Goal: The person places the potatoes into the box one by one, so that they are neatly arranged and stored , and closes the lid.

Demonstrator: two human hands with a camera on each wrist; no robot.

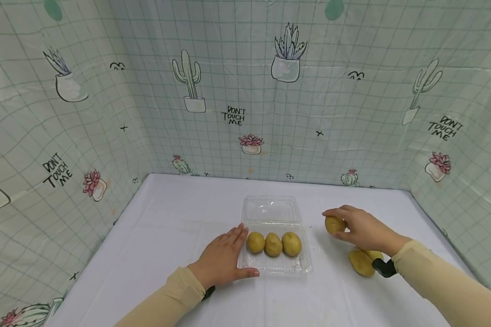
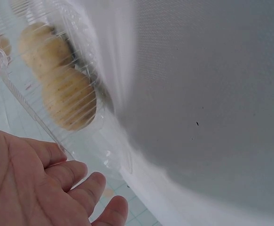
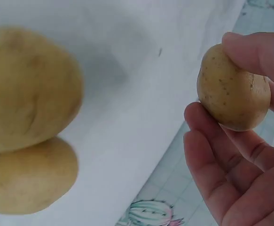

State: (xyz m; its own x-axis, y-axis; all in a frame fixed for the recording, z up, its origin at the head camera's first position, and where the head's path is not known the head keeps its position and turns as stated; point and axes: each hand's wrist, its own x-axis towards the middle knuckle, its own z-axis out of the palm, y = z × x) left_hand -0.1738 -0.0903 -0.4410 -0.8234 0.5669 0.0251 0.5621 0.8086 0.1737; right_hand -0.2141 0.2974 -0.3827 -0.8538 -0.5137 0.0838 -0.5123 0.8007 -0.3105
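A clear plastic clamshell box (image 1: 266, 268) lies on the table with its lid (image 1: 270, 210) folded back. Three potatoes sit in a row in its base: a left one (image 1: 255, 242), a middle one (image 1: 273, 245) and a right one (image 1: 292, 244). My left hand (image 1: 222, 259) rests along the box's left side, fingers straight and thumb at the front edge. To the right of the box, my right hand (image 1: 364, 227) pinches a potato (image 3: 233, 89) between thumb and fingers, above the table. Below that wrist lie two more potatoes (image 1: 361, 263), partly covered by the forearm.
A white cloth (image 1: 155, 254) covers the table. Behind it and at both sides hangs a checked curtain (image 1: 229, 91) printed with cacti. Dark straps (image 1: 384, 268) show at the wrists.
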